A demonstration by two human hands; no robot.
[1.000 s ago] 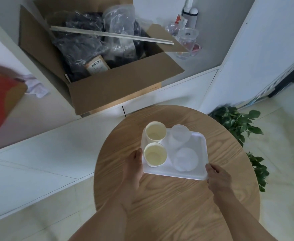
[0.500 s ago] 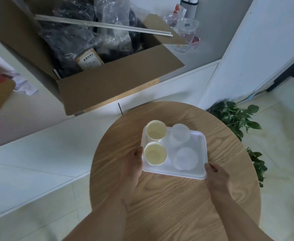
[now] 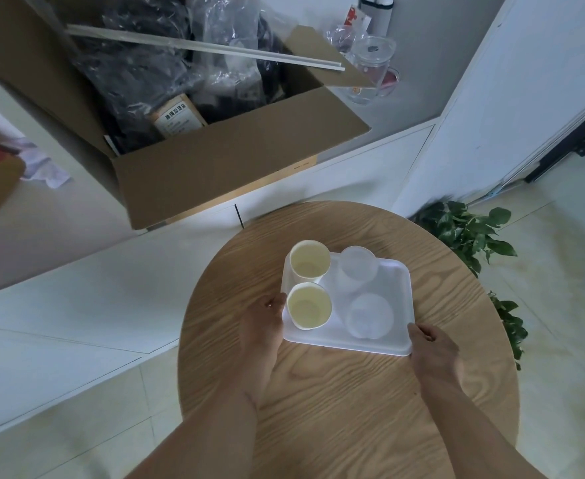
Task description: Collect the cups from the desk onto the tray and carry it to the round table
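A white tray (image 3: 396, 288) lies on the round wooden table (image 3: 336, 402). On it stand two cream paper cups, one at the far left (image 3: 309, 259) and one at the near left (image 3: 309, 305), and two clear plastic cups, one at the back (image 3: 358, 267) and one in front (image 3: 369, 315). My left hand (image 3: 262, 323) grips the tray's left edge beside the near paper cup. My right hand (image 3: 434, 347) holds the tray's near right corner.
An open cardboard box (image 3: 215, 167) full of bagged items sits on the white counter (image 3: 59, 288) behind the table. A clear lidded jar (image 3: 372, 69) stands at the back right. A green plant (image 3: 470, 233) grows on the floor by the table's right side.
The view has shifted slightly, so the table and tray sit a little further right and lower. Both hands keep their hold on the tray, which stays on the table.
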